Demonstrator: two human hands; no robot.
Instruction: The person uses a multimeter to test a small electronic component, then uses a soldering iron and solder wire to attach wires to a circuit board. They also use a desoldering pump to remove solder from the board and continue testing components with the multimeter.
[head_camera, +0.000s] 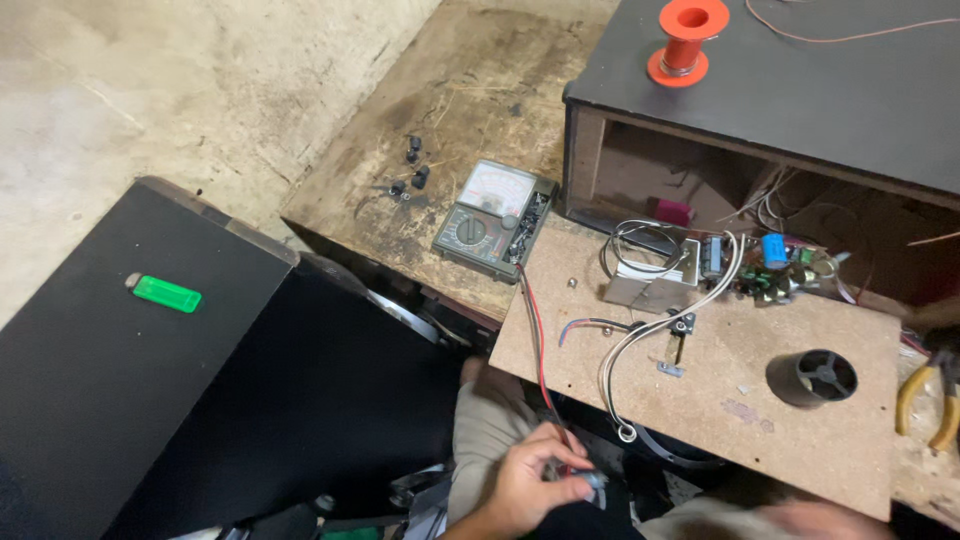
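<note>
My left hand (525, 480) is low in the middle of the view, over my lap, with its fingers closed on the probe ends (590, 481) of a red and a black test lead (536, 340). Both leads run up to a grey-green analogue multimeter (490, 220) lying on the worn wooden bench. A blurred skin-toned shape (830, 520) at the bottom right edge may be my right hand. Its fingers cannot be made out.
A chipboard panel (820, 430) carries a metal transformer (650, 280), a small circuit board with capacitors (770, 265), loose wires and a black tube (812, 378). Yellow-handled pliers (925, 405) lie at the right. An orange spool (685, 40) stands on a black cabinet. A green lighter (166, 293) rests on a black box.
</note>
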